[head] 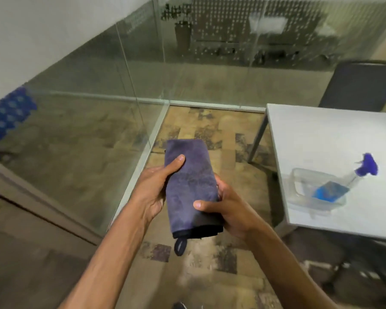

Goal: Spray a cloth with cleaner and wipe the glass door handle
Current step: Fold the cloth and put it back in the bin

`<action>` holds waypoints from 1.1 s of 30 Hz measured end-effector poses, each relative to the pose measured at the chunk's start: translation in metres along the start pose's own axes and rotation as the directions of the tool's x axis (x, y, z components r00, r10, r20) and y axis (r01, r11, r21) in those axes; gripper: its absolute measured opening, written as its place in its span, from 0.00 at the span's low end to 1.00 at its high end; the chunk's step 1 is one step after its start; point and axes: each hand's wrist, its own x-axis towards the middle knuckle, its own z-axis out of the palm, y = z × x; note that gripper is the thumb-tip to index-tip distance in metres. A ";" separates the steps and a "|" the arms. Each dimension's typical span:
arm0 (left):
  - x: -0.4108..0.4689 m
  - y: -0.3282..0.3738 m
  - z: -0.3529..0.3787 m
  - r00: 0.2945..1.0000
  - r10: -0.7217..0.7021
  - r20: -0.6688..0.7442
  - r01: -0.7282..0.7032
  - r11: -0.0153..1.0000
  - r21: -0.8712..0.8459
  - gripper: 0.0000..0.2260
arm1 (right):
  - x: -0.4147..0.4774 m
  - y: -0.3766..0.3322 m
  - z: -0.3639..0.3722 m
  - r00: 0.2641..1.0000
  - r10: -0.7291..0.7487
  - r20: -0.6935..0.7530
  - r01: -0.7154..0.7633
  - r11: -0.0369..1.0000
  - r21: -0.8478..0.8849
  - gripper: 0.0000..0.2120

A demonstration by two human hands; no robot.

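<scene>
Folded cloth held in both hands, spray bottle waiting on the table.

The purple cloth point(191, 188) sits folded lengthwise between both hands above the carpet, its black hem and loop hanging down. The left hand point(153, 192) grips its left edge, thumb pressed on top; the right hand point(226, 207) closes on the lower right edge, thumb across the face. Best to keep one flat face up and free a hand for the spray bottle point(345, 184), lying in a clear tub point(299, 197) on the white table point(321, 134). No door handle is visible.

A white table point(321, 139) bears a clear plastic tray point(299, 192); a spray bottle point(343, 184) lies tilted in the tray, blue-topped.
</scene>
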 end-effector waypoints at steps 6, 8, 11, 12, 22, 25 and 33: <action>0.007 -0.036 0.102 0.950 -0.146 0.275 0.063 0.955 0.288 0.16 | -0.065 -0.029 -0.100 0.992 -0.028 -0.121 0.031 0.999 0.029 0.29; 0.009 -0.054 0.136 0.916 -0.193 0.351 0.066 0.937 0.343 0.24 | -0.089 -0.041 -0.133 0.987 -0.052 -0.151 0.051 0.999 -0.008 0.29; 0.010 -0.080 0.174 0.892 -0.204 0.402 0.038 0.923 0.383 0.26 | -0.119 -0.052 -0.173 0.972 -0.043 -0.233 0.030 0.998 -0.058 0.28; 0.010 -0.091 0.190 0.891 -0.205 0.406 0.032 0.919 0.394 0.26 | -0.130 -0.055 -0.187 0.966 -0.036 -0.255 0.019 0.997 -0.069 0.27; 0.007 -0.169 0.299 0.892 -0.130 0.433 -0.070 0.907 0.416 0.24 | -0.205 -0.069 -0.294 0.904 0.076 -0.420 -0.111 0.992 -0.060 0.11; 0.016 -0.180 0.317 0.885 -0.120 0.450 -0.079 0.913 0.399 0.24 | -0.215 -0.074 -0.315 0.878 0.077 -0.473 -0.144 0.984 -0.109 0.15; 0.068 -0.206 0.345 0.807 -0.218 0.549 -0.008 0.925 0.380 0.23 | -0.200 -0.072 -0.371 0.850 0.041 -0.525 -0.140 0.979 -0.150 0.15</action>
